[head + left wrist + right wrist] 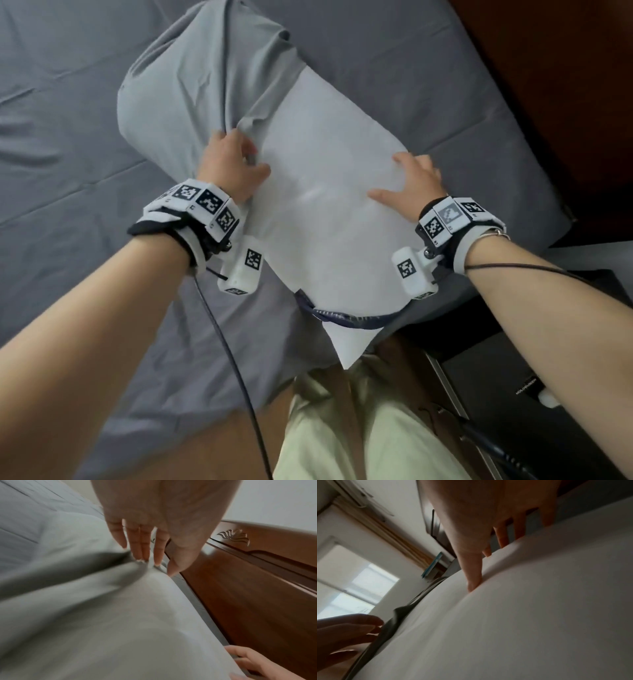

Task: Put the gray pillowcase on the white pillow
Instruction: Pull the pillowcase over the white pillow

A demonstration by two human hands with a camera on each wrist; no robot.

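The white pillow (325, 205) lies slantwise on the bed, its near corner hanging over the edge. The gray pillowcase (191, 85) covers its far end; the hem crosses the pillow near my left hand (239, 157). In the left wrist view that hand (150, 558) pinches the bunched hem of the pillowcase (68, 581) between fingertips and thumb, with folds radiating over the pillow (154, 615). My right hand (411, 185) lies spread on the pillow's right side. The right wrist view shows the right hand (496, 561) with its thumb pressed into the pillow (522, 615).
A gray sheet (68, 137) covers the bed. A brown wooden headboard (248, 601) runs along the pillow's far side. Cables (226, 342) hang from both wrists. A black case (548, 377) stands at the lower right, beside legs in pale green trousers (359, 428).
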